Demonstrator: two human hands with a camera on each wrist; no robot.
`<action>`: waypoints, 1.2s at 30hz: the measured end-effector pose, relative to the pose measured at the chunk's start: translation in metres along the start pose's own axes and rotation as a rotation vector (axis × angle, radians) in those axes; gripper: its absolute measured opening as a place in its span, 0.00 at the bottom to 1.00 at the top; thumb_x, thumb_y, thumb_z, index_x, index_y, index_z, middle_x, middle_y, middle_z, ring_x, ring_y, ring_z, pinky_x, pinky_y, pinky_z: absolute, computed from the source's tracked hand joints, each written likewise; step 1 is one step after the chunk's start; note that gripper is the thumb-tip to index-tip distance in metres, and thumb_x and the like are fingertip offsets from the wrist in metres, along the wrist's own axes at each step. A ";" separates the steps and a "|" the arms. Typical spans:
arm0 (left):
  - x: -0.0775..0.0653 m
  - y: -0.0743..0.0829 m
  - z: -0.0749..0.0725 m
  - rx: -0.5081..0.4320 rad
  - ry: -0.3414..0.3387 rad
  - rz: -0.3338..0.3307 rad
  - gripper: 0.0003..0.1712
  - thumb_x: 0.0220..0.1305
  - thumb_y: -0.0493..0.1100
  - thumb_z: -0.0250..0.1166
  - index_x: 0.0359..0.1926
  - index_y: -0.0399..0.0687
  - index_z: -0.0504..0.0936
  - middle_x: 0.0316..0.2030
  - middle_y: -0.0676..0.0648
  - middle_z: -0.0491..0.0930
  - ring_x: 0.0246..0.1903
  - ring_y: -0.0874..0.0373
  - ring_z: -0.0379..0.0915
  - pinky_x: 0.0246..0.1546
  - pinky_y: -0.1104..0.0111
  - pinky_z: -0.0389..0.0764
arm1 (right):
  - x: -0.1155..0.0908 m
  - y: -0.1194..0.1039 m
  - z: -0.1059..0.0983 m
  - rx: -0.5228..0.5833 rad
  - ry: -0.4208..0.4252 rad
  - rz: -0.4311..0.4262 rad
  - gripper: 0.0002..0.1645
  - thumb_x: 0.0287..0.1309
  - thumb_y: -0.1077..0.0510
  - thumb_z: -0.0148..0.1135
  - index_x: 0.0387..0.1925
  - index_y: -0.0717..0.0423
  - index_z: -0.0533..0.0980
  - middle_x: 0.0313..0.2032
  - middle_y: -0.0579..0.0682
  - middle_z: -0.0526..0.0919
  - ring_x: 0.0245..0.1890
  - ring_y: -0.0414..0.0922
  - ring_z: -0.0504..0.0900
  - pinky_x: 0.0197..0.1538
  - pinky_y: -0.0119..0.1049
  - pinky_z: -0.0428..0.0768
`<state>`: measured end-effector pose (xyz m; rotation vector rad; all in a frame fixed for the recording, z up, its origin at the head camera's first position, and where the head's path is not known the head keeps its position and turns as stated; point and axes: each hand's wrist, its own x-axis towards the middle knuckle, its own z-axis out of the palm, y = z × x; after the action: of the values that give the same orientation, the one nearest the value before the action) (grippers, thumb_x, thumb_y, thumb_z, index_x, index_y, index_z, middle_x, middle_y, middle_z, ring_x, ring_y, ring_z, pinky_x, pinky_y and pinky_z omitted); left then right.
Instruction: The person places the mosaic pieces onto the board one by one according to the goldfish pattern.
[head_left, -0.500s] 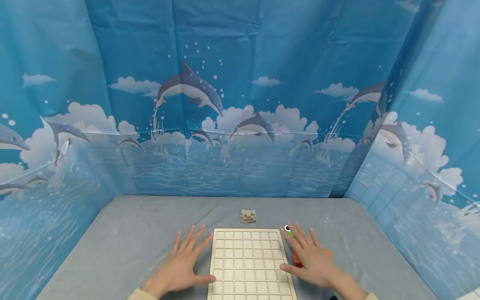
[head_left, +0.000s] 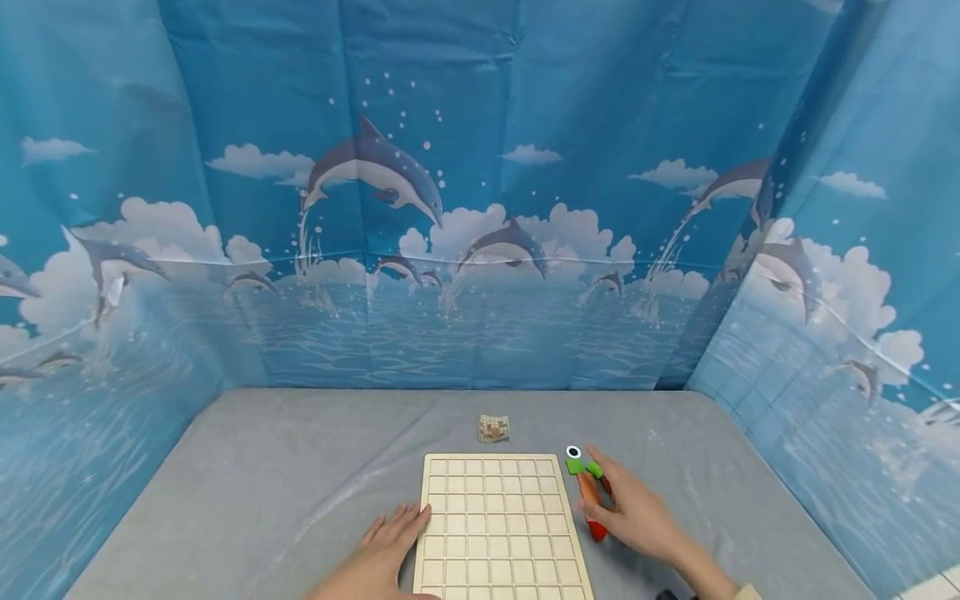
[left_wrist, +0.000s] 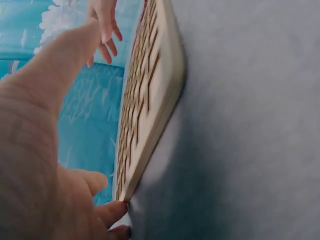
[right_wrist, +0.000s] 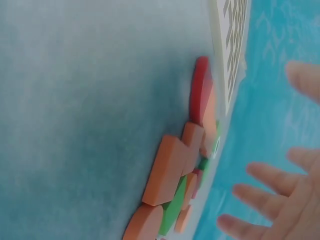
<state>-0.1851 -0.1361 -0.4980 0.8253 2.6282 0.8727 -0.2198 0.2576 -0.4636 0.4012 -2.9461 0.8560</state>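
Observation:
A pale wooden board (head_left: 495,525) with a grid of square recesses lies on the grey-covered table. My left hand (head_left: 382,554) is at its left side, fingertips right at the edge and fingers relaxed. To the right of the board, my right hand (head_left: 637,508) is over a group of coloured pieces, its fingers apart with nothing between them. That group has a long red-orange piece (head_left: 592,504), a green piece (head_left: 575,467) and a round white eye piece (head_left: 573,452). The right wrist view also shows an orange block (right_wrist: 164,172) and a flat green piece (right_wrist: 173,209) lying close together.
A small patterned card (head_left: 493,428) lies beyond the board's far edge. Blue dolphin-print curtains (head_left: 480,208) stand around the table's back and sides. Part of a small black object (head_left: 666,595) shows at the bottom edge, beside the right forearm.
My left hand has moved down along the board's left edge, with its fingers closer together. The right hand has turned and shifted slightly right, uncovering more of the red-orange and green pieces.

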 end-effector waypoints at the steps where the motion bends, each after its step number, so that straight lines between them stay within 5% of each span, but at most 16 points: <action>1: -0.001 -0.001 0.002 0.037 0.014 0.013 0.57 0.54 0.70 0.62 0.74 0.43 0.51 0.70 0.35 0.51 0.68 0.37 0.44 0.62 0.38 0.47 | 0.001 0.001 -0.001 -0.002 0.004 0.013 0.48 0.57 0.41 0.65 0.72 0.55 0.56 0.63 0.60 0.66 0.61 0.58 0.67 0.54 0.58 0.71; 6: -0.004 -0.013 0.018 0.288 0.183 0.139 0.61 0.50 0.78 0.56 0.72 0.42 0.55 0.68 0.36 0.56 0.66 0.39 0.51 0.60 0.44 0.57 | 0.002 0.006 -0.003 0.011 0.026 0.051 0.41 0.57 0.45 0.65 0.67 0.59 0.64 0.60 0.60 0.70 0.59 0.59 0.68 0.54 0.57 0.71; 10: -0.006 -0.023 0.029 0.420 0.322 0.219 0.59 0.52 0.80 0.49 0.72 0.43 0.55 0.68 0.37 0.58 0.64 0.40 0.54 0.66 0.64 0.39 | 0.002 0.011 -0.006 0.029 0.036 0.099 0.36 0.57 0.47 0.66 0.62 0.60 0.70 0.57 0.58 0.73 0.55 0.56 0.73 0.53 0.54 0.74; 14: -0.005 -0.030 0.032 0.478 0.383 0.251 0.60 0.51 0.81 0.47 0.72 0.44 0.55 0.67 0.39 0.59 0.64 0.42 0.55 0.62 0.76 0.22 | 0.000 0.015 -0.009 0.024 0.055 0.152 0.33 0.55 0.48 0.68 0.59 0.59 0.72 0.53 0.55 0.76 0.50 0.53 0.77 0.49 0.51 0.77; 20: -0.004 -0.034 0.037 0.552 0.456 0.272 0.60 0.49 0.81 0.51 0.72 0.46 0.57 0.67 0.42 0.61 0.64 0.45 0.57 0.65 0.73 0.24 | -0.006 0.025 -0.013 0.012 0.074 0.214 0.31 0.55 0.47 0.68 0.54 0.61 0.74 0.47 0.53 0.78 0.46 0.53 0.77 0.45 0.49 0.78; 26: -0.003 -0.037 0.039 0.592 0.507 0.258 0.61 0.45 0.83 0.52 0.72 0.50 0.58 0.67 0.45 0.61 0.64 0.48 0.58 0.65 0.70 0.29 | 0.002 0.033 -0.010 -0.053 0.062 0.241 0.32 0.52 0.45 0.70 0.51 0.63 0.76 0.40 0.52 0.76 0.30 0.44 0.71 0.30 0.38 0.73; 36: -0.003 -0.030 0.034 0.508 0.476 0.233 0.60 0.44 0.83 0.53 0.71 0.52 0.60 0.66 0.45 0.62 0.63 0.48 0.59 0.60 0.67 0.40 | 0.017 0.046 -0.010 -0.111 0.060 0.324 0.26 0.54 0.51 0.69 0.48 0.65 0.77 0.33 0.52 0.72 0.29 0.46 0.70 0.29 0.38 0.75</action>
<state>-0.1821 -0.1415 -0.5434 1.1866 3.2975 0.4909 -0.2484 0.2968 -0.4773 -0.1106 -3.0289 0.7087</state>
